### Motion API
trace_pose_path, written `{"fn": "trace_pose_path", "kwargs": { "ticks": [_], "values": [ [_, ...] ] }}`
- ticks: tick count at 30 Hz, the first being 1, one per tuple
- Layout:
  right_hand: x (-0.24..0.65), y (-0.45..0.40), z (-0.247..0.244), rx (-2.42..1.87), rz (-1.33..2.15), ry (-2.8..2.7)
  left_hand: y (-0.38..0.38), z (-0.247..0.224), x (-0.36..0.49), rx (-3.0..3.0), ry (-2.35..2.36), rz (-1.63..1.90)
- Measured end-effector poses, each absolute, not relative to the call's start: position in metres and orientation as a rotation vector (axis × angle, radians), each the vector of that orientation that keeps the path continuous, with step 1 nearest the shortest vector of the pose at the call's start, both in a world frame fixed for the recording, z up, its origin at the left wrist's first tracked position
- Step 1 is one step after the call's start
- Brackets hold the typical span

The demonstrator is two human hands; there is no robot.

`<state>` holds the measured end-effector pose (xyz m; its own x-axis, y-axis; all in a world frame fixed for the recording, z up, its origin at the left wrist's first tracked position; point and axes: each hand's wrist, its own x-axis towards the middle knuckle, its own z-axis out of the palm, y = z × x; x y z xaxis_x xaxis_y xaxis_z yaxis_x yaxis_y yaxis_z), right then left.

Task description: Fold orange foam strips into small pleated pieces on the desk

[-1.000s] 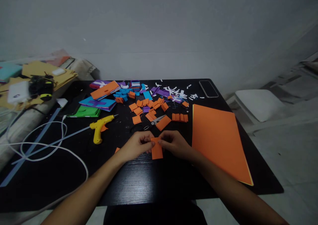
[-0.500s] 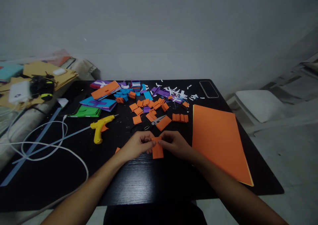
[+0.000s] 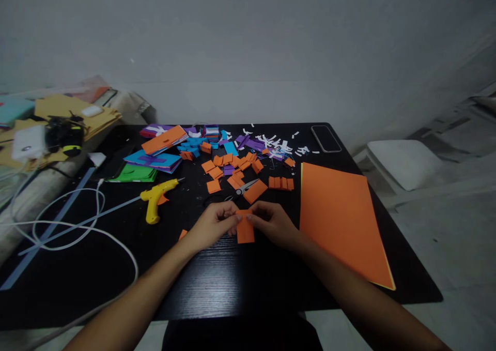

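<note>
A small orange paper piece (image 3: 245,230) hangs upright between my hands near the middle of the black table (image 3: 209,294). My left hand (image 3: 217,224) pinches its upper left edge, and my right hand (image 3: 273,225) pinches its upper right edge. The lower part of the paper shows below the fingers. Just beyond the hands lie scissors (image 3: 246,187), their blades over an orange sheet (image 3: 256,191). Several folded orange pieces (image 3: 216,173) are scattered behind them. Part of another orange piece (image 3: 183,234) shows beside my left wrist.
A yellow glue gun (image 3: 155,201) lies to the left, near a looped white cable (image 3: 101,226). Large orange sheets (image 3: 341,222) lie at right, a phone (image 3: 326,139) at the back right. White and purple scraps (image 3: 271,147) and stacked coloured paper (image 3: 153,161) are at the back.
Both hands and the orange paper between them have shifted slightly up in the view, away from the near table edge. Both hands keep hold of it.
</note>
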<state>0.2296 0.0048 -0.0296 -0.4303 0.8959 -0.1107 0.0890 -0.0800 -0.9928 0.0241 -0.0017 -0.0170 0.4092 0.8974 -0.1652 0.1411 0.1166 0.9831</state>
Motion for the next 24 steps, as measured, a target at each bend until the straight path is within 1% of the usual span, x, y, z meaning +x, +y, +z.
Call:
{"fn": "trace_pose_path", "kwargs": {
  "ticks": [3,7,11,19,24],
  "values": [
    [0.2297,0.0046,-0.0290,-0.975,1.549,-1.440,0.0005,-0.0184,0.0231,1.322,1.039,0.754],
    [0.2316,0.0050,-0.0267,-0.881,1.624,-1.428,0.0015,-0.0192,0.0232,1.306,1.039,0.775],
    [0.2317,0.0037,-0.0261,-0.913,1.652,-1.442,0.0009,-0.0184,0.0244,1.310,1.032,0.769],
    [0.2285,0.0046,-0.0315,-1.068,1.453,-1.426,-0.0020,-0.0215,0.0261,1.369,0.985,0.773],
    [0.2288,0.0072,-0.0343,-1.088,1.429,-1.430,-0.0046,-0.0203,0.0265,1.497,1.051,0.846]
  ]
}}
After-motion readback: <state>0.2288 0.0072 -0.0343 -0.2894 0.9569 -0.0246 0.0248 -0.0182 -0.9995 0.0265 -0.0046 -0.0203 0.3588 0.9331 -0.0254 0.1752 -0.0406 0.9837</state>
